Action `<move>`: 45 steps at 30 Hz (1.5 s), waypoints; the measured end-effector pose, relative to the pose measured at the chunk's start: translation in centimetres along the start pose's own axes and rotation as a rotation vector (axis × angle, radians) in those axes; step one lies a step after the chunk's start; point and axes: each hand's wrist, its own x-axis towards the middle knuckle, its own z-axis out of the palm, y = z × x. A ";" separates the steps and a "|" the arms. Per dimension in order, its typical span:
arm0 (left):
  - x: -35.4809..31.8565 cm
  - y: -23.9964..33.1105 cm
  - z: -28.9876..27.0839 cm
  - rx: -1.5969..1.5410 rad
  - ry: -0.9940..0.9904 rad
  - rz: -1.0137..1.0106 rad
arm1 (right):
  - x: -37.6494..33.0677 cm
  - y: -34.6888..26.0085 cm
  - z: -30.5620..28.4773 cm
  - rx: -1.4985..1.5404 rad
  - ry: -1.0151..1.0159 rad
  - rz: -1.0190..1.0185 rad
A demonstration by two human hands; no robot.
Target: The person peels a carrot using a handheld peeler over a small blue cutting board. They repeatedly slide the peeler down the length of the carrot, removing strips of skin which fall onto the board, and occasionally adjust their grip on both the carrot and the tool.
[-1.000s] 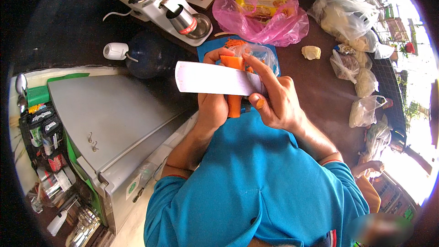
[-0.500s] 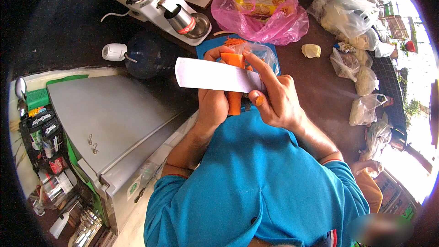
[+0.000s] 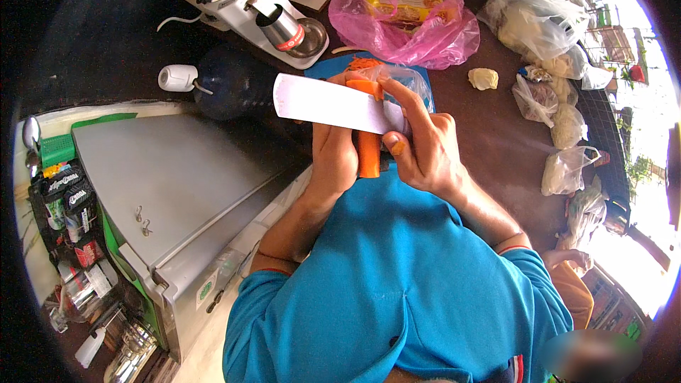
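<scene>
My left hand [image 3: 335, 156] is wrapped round a peeled orange carrot [image 3: 369, 157], whose near end points toward my chest. A knife with a broad, pale blade [image 3: 323, 105] lies across the carrot, its squared end reaching left over my left hand. My right hand [image 3: 434, 152] grips the knife at the blade's right end; its handle is hidden in the palm. A bit of orange carrot sticks to my right thumb. Beyond my hands, orange carrot shreds [image 3: 364, 64] lie by a clear plastic bag [image 3: 415, 84] on a blue board [image 3: 323, 68].
A white coffee grinder [image 3: 245, 10] stands far left of the board. At the back is a pink bag [image 3: 454, 39] holding a yellow packet [image 3: 408, 3]. Several filled plastic bags [image 3: 532, 25] line the right side. A grey fridge-like box [image 3: 177, 177] stands left. Another person's hand [image 3: 578, 260] shows lower right.
The blade has shifted slightly away from me along the carrot, and its left end has tipped farther up. Both hands keep their holds.
</scene>
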 end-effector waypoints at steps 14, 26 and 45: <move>-0.2 0.1 0.3 0.150 0.047 0.009 | 0.6 -0.3 1.0 0.005 0.068 0.013; -0.2 -1.2 -0.3 -0.077 0.044 -0.163 | 1.2 0.3 1.7 -0.003 0.111 0.022; -0.2 -14.2 -4.6 0.022 0.008 -0.371 | -2.0 11.3 5.7 -0.077 -0.121 0.407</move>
